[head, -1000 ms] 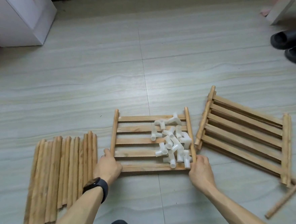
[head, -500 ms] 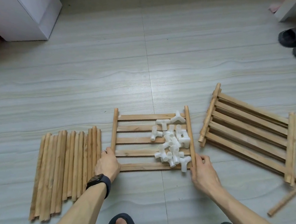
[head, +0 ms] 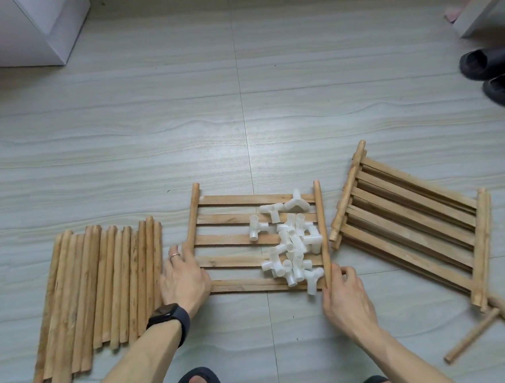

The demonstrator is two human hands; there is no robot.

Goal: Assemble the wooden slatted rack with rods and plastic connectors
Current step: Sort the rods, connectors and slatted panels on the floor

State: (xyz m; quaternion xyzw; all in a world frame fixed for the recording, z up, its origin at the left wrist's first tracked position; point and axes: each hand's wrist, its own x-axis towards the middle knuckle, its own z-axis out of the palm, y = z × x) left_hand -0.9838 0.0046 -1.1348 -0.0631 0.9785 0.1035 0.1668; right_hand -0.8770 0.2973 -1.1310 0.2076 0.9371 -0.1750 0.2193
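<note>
A wooden slatted panel [head: 229, 200] lies flat on the floor in front of me, with a heap of white plastic connectors [head: 290, 246] on its right half. My left hand [head: 184, 276] grips the panel's near left corner, fingers around the left side rod. My right hand [head: 347, 296] holds the near end of the right side rod. A row of loose wooden rods [head: 101, 291] lies to the left of the panel. A stack of slatted panels [head: 410, 229] lies to the right.
One loose rod [head: 471, 338] lies at the far right near the stack's corner. A white cabinet [head: 33, 14] stands at the back left. Black slippers [head: 498, 74] sit at the back right. My sandalled feet [head: 202, 382] are at the bottom edge.
The panel with the connectors has shifted slightly under both hands and the connectors have slid about. The camera has moved a little; both hands keep their hold on the panel's near corners.
</note>
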